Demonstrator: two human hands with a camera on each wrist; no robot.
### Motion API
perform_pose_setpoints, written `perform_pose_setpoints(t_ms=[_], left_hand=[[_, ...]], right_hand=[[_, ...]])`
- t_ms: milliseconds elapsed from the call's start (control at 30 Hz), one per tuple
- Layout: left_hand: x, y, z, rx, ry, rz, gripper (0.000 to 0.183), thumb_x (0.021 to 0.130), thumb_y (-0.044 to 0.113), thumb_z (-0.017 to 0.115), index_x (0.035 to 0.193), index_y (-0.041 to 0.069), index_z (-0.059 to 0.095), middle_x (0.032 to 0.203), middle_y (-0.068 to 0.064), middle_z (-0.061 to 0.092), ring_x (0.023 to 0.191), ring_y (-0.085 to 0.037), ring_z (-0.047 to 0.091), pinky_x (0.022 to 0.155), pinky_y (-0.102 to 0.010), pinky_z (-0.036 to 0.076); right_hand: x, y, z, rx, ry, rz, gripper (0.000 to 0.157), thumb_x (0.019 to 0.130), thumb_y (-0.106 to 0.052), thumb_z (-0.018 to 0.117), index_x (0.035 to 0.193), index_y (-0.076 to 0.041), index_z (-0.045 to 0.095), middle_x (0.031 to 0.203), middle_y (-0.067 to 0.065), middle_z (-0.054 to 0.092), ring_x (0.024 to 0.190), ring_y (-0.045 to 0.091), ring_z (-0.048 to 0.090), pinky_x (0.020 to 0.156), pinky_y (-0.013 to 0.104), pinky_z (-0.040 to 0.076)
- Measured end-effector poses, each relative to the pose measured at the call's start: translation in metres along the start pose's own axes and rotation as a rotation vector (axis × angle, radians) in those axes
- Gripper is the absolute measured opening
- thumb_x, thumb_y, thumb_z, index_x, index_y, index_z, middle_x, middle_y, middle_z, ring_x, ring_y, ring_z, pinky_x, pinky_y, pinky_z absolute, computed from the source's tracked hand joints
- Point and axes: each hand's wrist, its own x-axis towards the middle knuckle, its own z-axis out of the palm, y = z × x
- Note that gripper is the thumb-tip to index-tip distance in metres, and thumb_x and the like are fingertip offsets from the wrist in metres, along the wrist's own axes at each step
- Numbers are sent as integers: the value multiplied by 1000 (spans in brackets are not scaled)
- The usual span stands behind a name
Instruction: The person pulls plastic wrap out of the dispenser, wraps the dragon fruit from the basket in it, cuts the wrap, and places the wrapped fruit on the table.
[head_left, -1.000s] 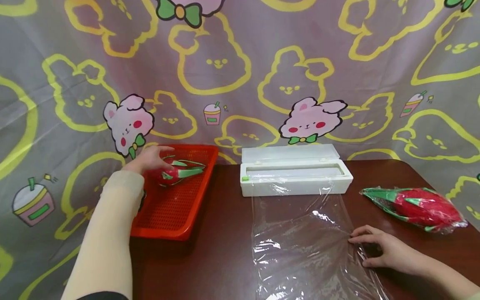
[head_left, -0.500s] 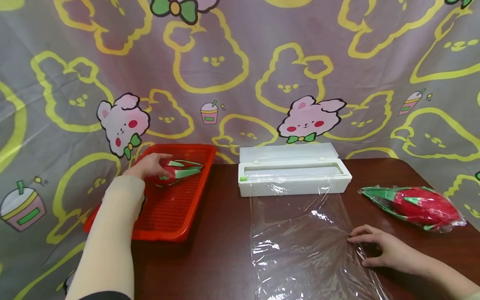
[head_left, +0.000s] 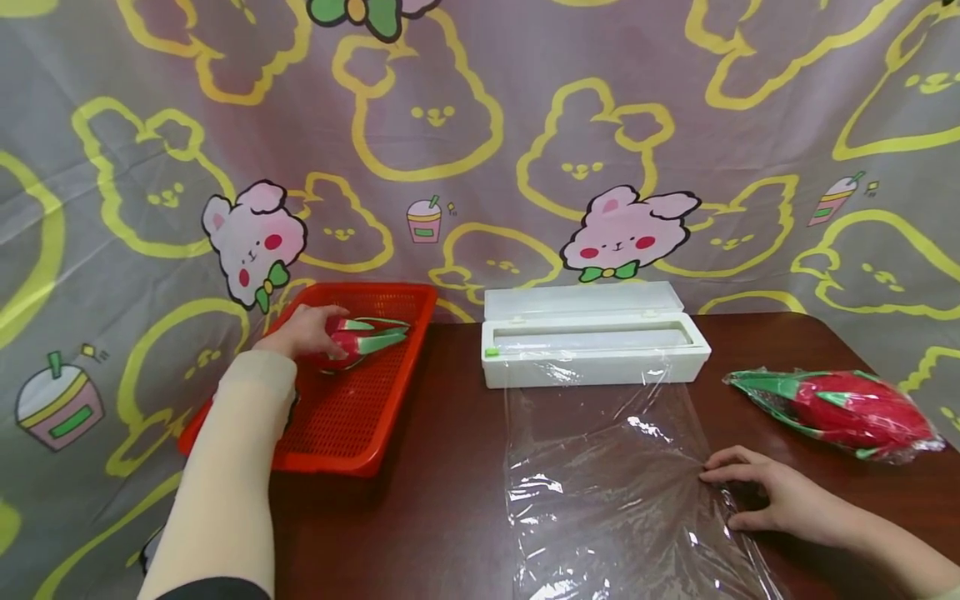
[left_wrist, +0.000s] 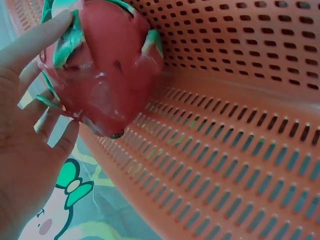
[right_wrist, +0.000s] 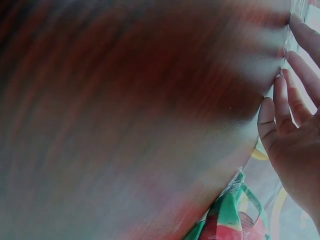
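My left hand [head_left: 306, 331] grips a red dragon fruit [left_wrist: 112, 65] with green leaf tips, inside the orange-red plastic basket [head_left: 386, 417] at the left. In the left wrist view, thumb and fingers lie around one side of the fruit, close by the perforated basket wall. Clear cling film [head_left: 600, 492] stretches toward me from a white dispenser box [head_left: 600, 369] whose lid stands raised. Along the film's right edge, the fingertips of my right hand [head_left: 780, 497] touch down on the table. Its fingers are spread and loosely bent in the right wrist view [right_wrist: 295, 125].
Another dragon fruit [head_left: 855, 408], wrapped in film, lies on the brown table [head_left: 450, 500] at the right, beyond my right hand. A cartoon-patterned curtain [head_left: 480, 150] hangs right behind the table and along the left side. My left forearm covers part of the basket.
My left hand has come down a little and closed around the dragon fruit in the basket. The right hand stays at the film's edge, and the head view has shifted slightly.
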Motion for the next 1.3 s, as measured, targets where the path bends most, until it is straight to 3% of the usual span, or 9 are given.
perform_pose_setpoints(t_ms=[233,500,767,1167,1300], left_hand=[[-4,-2,-1,-52,-18,5,81,75,16,83,141,5,36,131,-27,45,115,-43,42,98,-59,39],[-6,-1,0,-73,-36,-12,93,73,21,85,148,6,32,138,-26,41,121,-43,38,99,-60,38],[-11,-2,1,-32,-35,0,89,73,25,85,146,4,38,138,-25,42,119,-41,41,100,-58,38],[-13,-6,5,-59,-67,9,90,72,31,86,145,7,38,134,-24,43,117,-40,42,98,-57,39],[-13,-6,8,-30,-69,-2,97,69,35,87,146,6,36,136,-25,39,117,-41,41,98,-57,39]], right_hand=[[1,0,0,12,-13,18,45,76,-32,82,118,-23,69,116,-3,52,103,0,47,75,19,47],[0,0,0,12,-2,12,45,76,-32,82,118,-23,69,117,-2,52,103,-1,47,74,20,48],[1,-1,0,11,-17,37,44,76,-31,82,118,-24,69,117,-2,52,103,-2,46,74,20,48],[1,-2,1,6,-29,83,44,76,-35,82,117,-27,69,117,-2,52,104,-2,46,76,20,48],[1,-1,1,1,-6,43,44,76,-34,82,117,-26,69,117,-3,52,103,-1,46,74,20,48]])
